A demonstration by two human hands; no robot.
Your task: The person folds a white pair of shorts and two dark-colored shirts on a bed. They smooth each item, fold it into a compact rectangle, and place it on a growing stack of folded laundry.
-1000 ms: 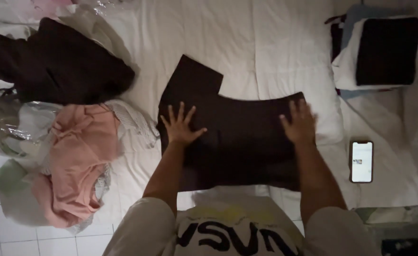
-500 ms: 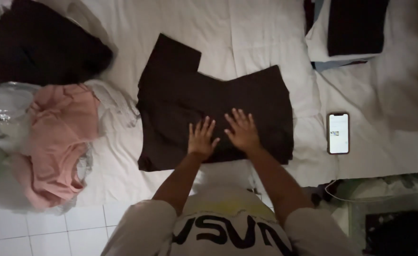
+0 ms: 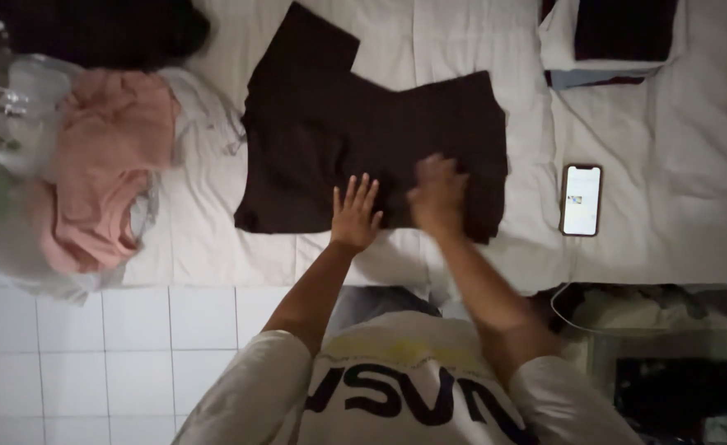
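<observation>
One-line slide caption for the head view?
Both hands, left hand and right hand, press flat on a dark garment spread over a white bedsheet.

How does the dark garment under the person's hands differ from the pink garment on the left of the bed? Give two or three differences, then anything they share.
The dark garment is spread flat and smooth; the pink garment lies crumpled in a heap. The dark garment is deep brown-black, the pink one pale salmon. The left hand and right hand press on the dark garment; nothing touches the pink one. Both lie on the white bed sheet.
</observation>
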